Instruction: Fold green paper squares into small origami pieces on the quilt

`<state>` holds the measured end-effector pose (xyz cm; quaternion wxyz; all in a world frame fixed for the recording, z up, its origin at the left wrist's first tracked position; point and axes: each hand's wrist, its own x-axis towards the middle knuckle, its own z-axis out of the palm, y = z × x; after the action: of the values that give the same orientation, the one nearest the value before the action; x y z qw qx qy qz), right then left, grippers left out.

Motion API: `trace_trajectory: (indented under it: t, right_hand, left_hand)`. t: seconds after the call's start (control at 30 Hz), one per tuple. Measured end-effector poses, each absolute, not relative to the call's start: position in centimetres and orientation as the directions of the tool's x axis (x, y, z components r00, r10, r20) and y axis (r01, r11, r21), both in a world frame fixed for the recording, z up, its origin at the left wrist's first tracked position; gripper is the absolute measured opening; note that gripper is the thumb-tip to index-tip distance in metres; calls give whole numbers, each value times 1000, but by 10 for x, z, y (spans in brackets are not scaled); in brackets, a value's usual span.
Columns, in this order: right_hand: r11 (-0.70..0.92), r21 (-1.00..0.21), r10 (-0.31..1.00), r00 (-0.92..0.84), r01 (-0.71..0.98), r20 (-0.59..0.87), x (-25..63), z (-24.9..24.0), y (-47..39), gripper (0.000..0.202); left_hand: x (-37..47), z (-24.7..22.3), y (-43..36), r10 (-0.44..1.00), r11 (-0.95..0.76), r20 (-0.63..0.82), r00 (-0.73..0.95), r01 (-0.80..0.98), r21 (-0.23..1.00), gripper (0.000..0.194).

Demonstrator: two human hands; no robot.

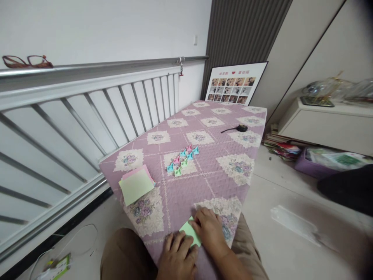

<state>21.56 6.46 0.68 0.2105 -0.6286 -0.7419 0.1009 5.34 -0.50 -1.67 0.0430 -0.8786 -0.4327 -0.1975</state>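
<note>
A small sheet of light green paper (190,231) lies at the near end of the table, between my two hands. My left hand (178,254) presses its bent fingers on the paper's near left side, pinning it to the cloth. On the right side, my right hand (210,231) grips the paper's edge with curled fingers, thumb side towards the sheet. Both palms are hidden from above. Farther up sit several small folded paper pieces (183,160) in blue, pink and green, set in two slanting rows. At the left edge rests a stack of paper squares (138,186), green on top with pink beneath.
A purple flowered cloth (189,190) covers the narrow table. A black object with a strap (241,128) lies towards the far right. White railings (116,112) run along the left, with glasses (27,61) on the upper rail. A framed photo board (234,83) leans behind the far end.
</note>
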Motion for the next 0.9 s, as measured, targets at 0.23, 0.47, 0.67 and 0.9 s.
trace_trajectory:
  t: [0.23, 0.47, 0.67, 0.9]
  right_hand:
    - [153, -434, 977, -70, 888, 201, 232, 10, 83, 10]
    - [199, -419, 966, -104, 886, 238, 234, 11, 27, 6]
    - [117, -354, 970, -30, 928, 243, 248, 12, 28, 8]
    - [203, -490, 979, -166, 848, 117, 227, 10, 35, 24]
  left_hand:
    - [52, -5, -5, 783, -613, 249, 570, 776, 149, 35]
    - [52, -4, -8, 798, -600, 204, 567, 778, 186, 39]
    - [51, -7, -7, 789, -610, 220, 573, 773, 174, 40]
    - [53, -1, -4, 824, -565, 165, 542, 763, 314, 38]
